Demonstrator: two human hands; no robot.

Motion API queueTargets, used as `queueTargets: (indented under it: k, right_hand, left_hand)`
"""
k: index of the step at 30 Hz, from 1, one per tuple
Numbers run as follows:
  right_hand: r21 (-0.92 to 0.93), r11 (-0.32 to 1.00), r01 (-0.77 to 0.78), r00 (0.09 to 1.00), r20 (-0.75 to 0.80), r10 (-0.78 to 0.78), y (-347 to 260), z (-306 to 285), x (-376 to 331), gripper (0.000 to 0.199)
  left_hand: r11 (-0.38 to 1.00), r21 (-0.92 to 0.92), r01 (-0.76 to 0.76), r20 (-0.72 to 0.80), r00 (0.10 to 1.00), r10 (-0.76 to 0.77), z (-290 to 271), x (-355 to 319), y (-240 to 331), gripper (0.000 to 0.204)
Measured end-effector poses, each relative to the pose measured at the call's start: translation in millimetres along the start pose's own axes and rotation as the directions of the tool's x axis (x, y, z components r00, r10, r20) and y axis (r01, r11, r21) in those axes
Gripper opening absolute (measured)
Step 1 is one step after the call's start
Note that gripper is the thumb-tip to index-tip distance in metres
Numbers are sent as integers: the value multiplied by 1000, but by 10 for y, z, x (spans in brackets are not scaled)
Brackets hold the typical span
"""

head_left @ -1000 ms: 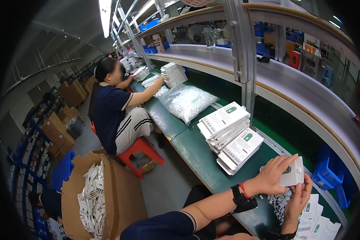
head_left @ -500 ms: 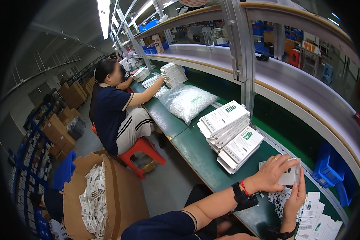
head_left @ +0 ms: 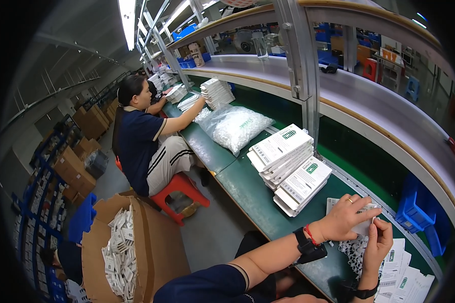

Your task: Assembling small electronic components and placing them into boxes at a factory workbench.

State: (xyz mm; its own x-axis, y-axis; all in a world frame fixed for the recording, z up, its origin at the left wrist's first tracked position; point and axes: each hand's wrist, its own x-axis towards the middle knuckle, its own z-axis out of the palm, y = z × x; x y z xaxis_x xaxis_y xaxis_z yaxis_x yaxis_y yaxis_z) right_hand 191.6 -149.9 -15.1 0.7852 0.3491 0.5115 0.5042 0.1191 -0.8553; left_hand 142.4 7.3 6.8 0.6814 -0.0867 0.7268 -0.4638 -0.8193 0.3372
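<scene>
In the head view, the person's left hand (head_left: 345, 218) lies over a small white box (head_left: 361, 222) at the near edge of the green workbench (head_left: 247, 189), fingers curled over its top face and thumb below, clamping it. The right hand (head_left: 376, 242) comes up from below and meets the same box at its lower right corner, fingertips pressed together on that edge. The box is held just above the bench, right of the stack of flat white cartons (head_left: 288, 166).

Just below the box, a bag of small white parts (head_left: 353, 250) lies on the bench, and white leaflets (head_left: 402, 275) fan out to its right. Farther along the bench from the stack, a large clear bag of white pieces (head_left: 237, 129) rests on the green surface. Beyond it a co-worker (head_left: 141, 146) sits on a red stool (head_left: 179, 189), one arm stretched to another white stack (head_left: 217, 93). On the floor, left of the bench, an open cardboard box (head_left: 131, 247) holds white packets.
</scene>
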Motion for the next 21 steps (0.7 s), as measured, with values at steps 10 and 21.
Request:
queueTargets:
  k: [10, 21]
  right_hand:
    - [121, 981, -151, 979, -121, 166, -139, 46, 41, 8]
    - [132, 988, -81, 977, -187, 105, -32, -238, 104, 7]
  left_hand:
    - [996, -32, -78, 8, 997, 78, 36, -23, 10, 73]
    - [995, 71, 72, -28, 997, -70, 32, -20, -33, 84]
